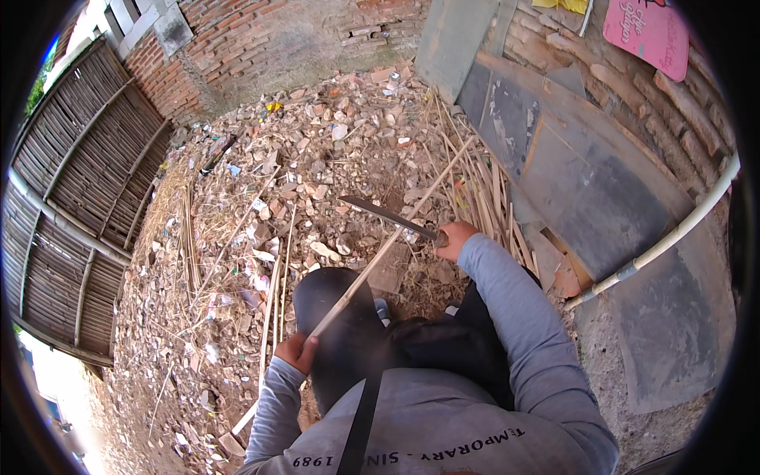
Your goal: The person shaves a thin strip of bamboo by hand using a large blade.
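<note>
- Your left hand (297, 352): curled around a pale strip (356, 284), which slants across your left thigh (352, 348).
- Your right hand (454, 240): gripping a knife (388, 214); its blade crosses the strip, contact uncertain.
- Technique (judged): brace the strip; angle strokes shallowly, away from your left hand and thigh.
- Beyond: loose strips (485, 190) on rubble (340, 162); no container discernible.
</note>
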A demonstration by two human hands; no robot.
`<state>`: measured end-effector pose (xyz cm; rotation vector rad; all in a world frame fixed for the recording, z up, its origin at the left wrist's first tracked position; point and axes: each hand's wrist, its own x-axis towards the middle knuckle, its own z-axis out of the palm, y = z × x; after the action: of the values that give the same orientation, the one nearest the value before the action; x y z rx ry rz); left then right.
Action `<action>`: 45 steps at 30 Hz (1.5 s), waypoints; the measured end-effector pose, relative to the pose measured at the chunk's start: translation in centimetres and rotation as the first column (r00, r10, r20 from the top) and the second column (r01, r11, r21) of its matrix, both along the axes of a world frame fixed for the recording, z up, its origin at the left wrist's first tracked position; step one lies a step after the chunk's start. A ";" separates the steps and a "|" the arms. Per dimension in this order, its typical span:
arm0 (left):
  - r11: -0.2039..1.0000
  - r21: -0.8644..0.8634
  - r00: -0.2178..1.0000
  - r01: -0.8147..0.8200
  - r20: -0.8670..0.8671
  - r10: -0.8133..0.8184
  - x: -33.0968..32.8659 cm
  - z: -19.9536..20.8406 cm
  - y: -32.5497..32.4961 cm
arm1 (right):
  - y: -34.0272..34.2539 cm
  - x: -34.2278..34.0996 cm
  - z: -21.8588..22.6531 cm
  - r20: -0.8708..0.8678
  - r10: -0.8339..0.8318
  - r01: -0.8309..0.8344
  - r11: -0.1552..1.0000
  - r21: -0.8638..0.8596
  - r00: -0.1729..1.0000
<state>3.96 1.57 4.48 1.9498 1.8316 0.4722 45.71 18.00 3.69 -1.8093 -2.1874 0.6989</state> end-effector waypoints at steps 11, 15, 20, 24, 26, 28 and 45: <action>0.999 0.036 1.000 0.013 0.022 -0.014 0.0 -0.2 0.0 | -0.1 0.0 -0.2 -0.027 -0.030 0.030 0.999 0.020 0.999; 0.999 0.037 1.000 0.008 0.019 -0.009 -0.1 -0.4 0.1 | 0.1 0.1 -0.5 -0.019 -0.023 0.024 0.999 0.046 1.000; 1.000 0.012 1.000 -0.007 0.016 0.007 -0.1 -0.4 0.0 | 0.0 0.0 -0.6 -0.050 -0.028 0.030 0.999 0.038 0.998; 1.000 0.015 1.000 -0.014 0.013 0.014 -0.1 -0.4 0.0 | 0.4 0.4 -1.5 -0.099 -0.003 0.010 0.998 0.062 0.995; 1.000 0.013 1.000 -0.010 0.009 0.010 -0.1 -0.5 0.0 | 0.4 0.5 -2.0 -0.108 0.008 0.000 0.997 0.075 0.994; 1.000 0.011 1.000 -0.018 0.016 0.018 0.0 -0.3 0.1 | 0.5 0.5 -2.1 -0.114 0.021 -0.009 0.994 0.108 0.993; 0.999 0.046 0.998 0.015 0.067 -0.018 -0.3 -1.0 0.4 | 0.6 0.4 -1.0 -0.050 0.010 -0.011 1.000 -0.025 0.999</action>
<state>3.61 1.93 3.51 1.9529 1.7759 0.5722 46.11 18.59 2.67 -1.7746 -2.1675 0.7685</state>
